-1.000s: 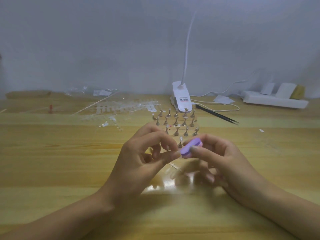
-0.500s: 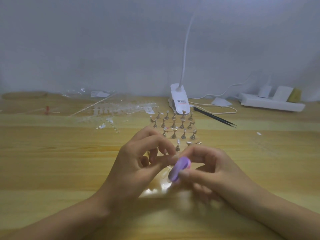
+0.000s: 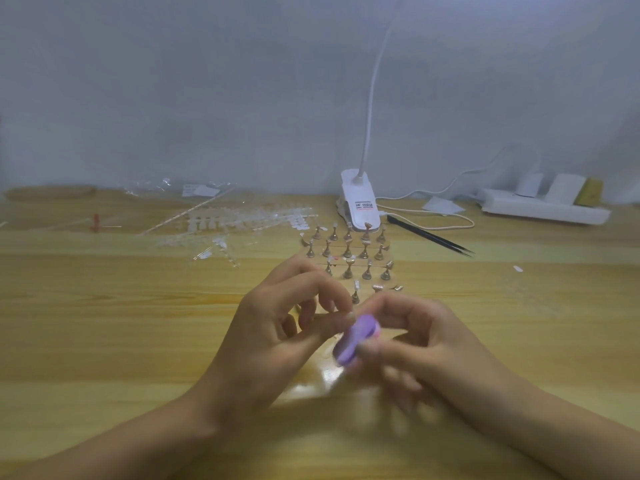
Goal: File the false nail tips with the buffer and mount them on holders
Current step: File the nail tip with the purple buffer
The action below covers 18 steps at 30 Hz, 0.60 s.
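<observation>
Wooden and pale yellow, the long desk (image 3: 104, 323) is filling the lower half of the view and running back to a grey wall. Two bare hands are meeting just above it, at the centre.

The left hand (image 3: 273, 337) is pressing thumb against forefinger, its grip pinching something tiny that is lying hidden between the fingertips. I am judging this to be one false nail tip. The right hand (image 3: 426, 344) is showing blurred, its grip curling thumb and fingers round the buffer.

At the back edge a white clip-on lamp base (image 3: 358, 206) is standing with its thin neck rising out of view. A white power strip (image 3: 543, 207) is lying at the far right.

Left of the lamp, clear plastic strips of nail tips (image 3: 242, 221) are lying scattered, with many tips seemingly attached.

Just beyond the hands, small bronze-coloured holders (image 3: 348, 251) are standing in rows. A few seem to be carrying pale or tan pieces, and most are looking bare, though the softness is preventing certainty.

Thin black tweezers (image 3: 429, 236) are lying right of the lamp.

The small purple oval buffer block (image 3: 353, 341) is sitting in the right grip, its upper end touching the left fingertips.

Filing of one tip is apparently under way. Mounting is looking barely begun, with most of the work remaining.
</observation>
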Tool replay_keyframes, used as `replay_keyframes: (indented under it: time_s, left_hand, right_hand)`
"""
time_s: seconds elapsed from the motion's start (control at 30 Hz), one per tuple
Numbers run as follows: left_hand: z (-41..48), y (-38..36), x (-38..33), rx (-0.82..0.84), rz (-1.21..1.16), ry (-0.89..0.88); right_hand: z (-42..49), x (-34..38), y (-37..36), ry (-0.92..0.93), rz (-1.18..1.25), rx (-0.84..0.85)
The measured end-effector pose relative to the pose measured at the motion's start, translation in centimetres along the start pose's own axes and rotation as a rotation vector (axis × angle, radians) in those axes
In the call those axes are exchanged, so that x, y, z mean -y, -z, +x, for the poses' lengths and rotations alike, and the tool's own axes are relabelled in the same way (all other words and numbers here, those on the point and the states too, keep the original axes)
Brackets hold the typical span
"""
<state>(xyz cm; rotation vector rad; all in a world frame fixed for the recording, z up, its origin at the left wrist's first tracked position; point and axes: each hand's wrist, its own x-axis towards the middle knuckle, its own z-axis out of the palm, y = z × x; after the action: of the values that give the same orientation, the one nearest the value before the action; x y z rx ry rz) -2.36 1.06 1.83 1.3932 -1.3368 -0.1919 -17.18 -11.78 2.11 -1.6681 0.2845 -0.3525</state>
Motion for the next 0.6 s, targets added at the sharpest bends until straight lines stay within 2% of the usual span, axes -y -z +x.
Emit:
replay_keyframes:
  time_s: [0.07,0.2,0.3,0.43,0.53,0.6]
  left_hand:
    - [0.03,0.05,0.09,-0.011,0.003,0.002]
    - [-0.01,0.01,0.02,-0.006,-0.001,-0.005]
    - [0.12,0.11,0.05,-0.024,-0.018,0.008]
    - [0.02,0.05,0.07,-0.001,-0.007,0.004]
    - [0.0,0.02,0.07,-0.005,-0.012,0.006]
    - [-0.01,0.05,0.0,-0.001,-0.012,-0.007]
  right_hand:
    - [-0.03,0.02,0.17,-0.017,0.064,-0.082]
    - [-0.16,-0.07,-0.13,-0.006,-0.034,0.06]
    - [0.03,0.06,0.12,-0.037,0.072,-0.074]
    - [0.1,-0.02,0.09,-0.039,-0.015,-0.009]
    - [0.15,-0.05,0.29,-0.06,0.107,-0.1]
    - [0.05,0.12,0.06,-0.04,0.077,-0.017]
